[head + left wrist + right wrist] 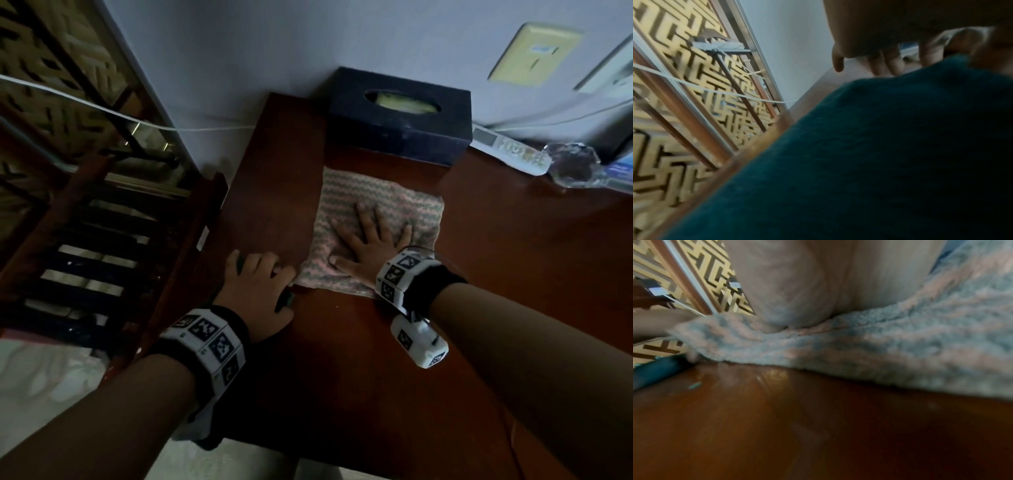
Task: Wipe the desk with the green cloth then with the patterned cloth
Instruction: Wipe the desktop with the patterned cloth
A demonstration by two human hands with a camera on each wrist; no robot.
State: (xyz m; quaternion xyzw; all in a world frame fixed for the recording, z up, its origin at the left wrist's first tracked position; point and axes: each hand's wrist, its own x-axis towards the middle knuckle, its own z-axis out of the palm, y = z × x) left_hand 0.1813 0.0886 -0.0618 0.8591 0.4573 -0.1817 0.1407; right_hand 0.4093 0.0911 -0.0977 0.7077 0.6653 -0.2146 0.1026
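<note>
The right hand (368, 245) lay flat on the patterned cloth (376, 205), with its fingers spread wide and straight. It pressed the cloth down on the bench (342, 377). In the right wrist view the palm (818, 280) sat on the fluffy pink and grey cloth (900, 345), and the shiny brown bench (818, 426) showed below it.

The left hand (258, 286) was at the left edge of the bench, just beside the near left corner of the patterned cloth. It rested on the green cloth (286, 298), which was mostly hidden under it. Its fingers were bent over the cloth. In the left wrist view the green cloth (879, 154) filled most of the picture, with the fingers (888, 65) reaching past its far edge. I could not tell if the hand gripped the cloth or just pushed on it.

The patterned cloth was spread out in a square in the middle of the bench. Behind it, touching or very near its far edge, stood a dark tissue box (399, 120) against the wall. To the right of the box lay a white remote (510, 150) and then a clear glass thing (575, 164). A white cord (102, 109) ran along the wall on the left. A yellow plate (534, 51) was on the wall up high.
</note>
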